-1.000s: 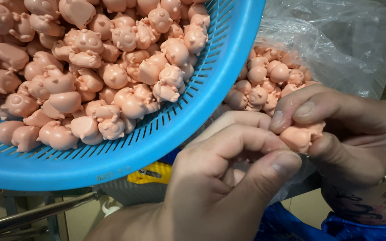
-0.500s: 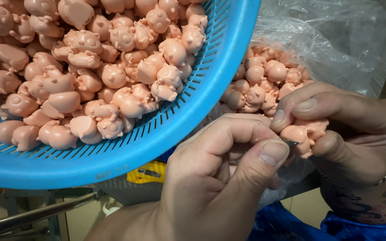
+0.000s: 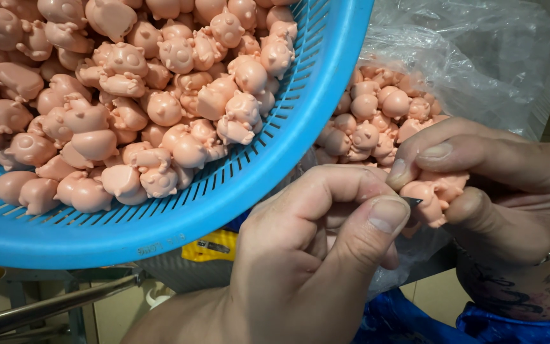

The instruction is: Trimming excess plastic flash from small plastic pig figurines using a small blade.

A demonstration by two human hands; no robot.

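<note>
- The right hand (image 3: 504, 191) closes thumb and forefinger around a small pink figurine (image 3: 429, 196), held just below the clear plastic bag (image 3: 479, 57) of like pieces.
- The left hand (image 3: 313, 255) pinches a thin dark blade (image 3: 412, 201) between thumb and forefinger, its tip touching the figurine.
- A blue basket (image 3: 275, 178), tilted, holds a heap of pink figurines (image 3: 141, 108) toward its lower rim.
- Likely risks: the blade slipping off the soft piece into a fingertip, or gouging it.
</note>
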